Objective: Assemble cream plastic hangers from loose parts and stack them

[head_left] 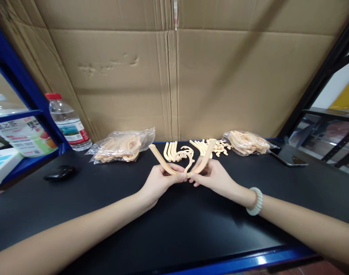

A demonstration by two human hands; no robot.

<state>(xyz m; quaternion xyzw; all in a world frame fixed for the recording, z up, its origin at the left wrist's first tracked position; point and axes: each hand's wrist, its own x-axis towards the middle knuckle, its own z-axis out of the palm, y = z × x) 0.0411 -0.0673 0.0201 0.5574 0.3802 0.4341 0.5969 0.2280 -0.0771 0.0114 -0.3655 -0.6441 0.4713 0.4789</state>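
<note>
Above the middle of the black table, my left hand [164, 182] is closed on a long curved beige strip [160, 158] that rises to the left. My right hand [210, 176] grips a matching curved strip [206, 158] rising to the right. Their lower ends come together at my fingertips, and whether they are joined is hidden. Between them stands a curly beige piece [189, 160] with small knobs, its foot at the pinch. Just behind lie several curved strips [170, 151], more strips [199, 145] to the right, and small hooked pieces [220, 147].
Clear plastic bags of beige pieces lie at the back left [120, 145] and back right [246, 143]. A phone [289, 157] rests at the right, a black mouse [59, 173] at the left. A water bottle [68, 124] stands by the blue frame. Cardboard [120, 84] walls the back.
</note>
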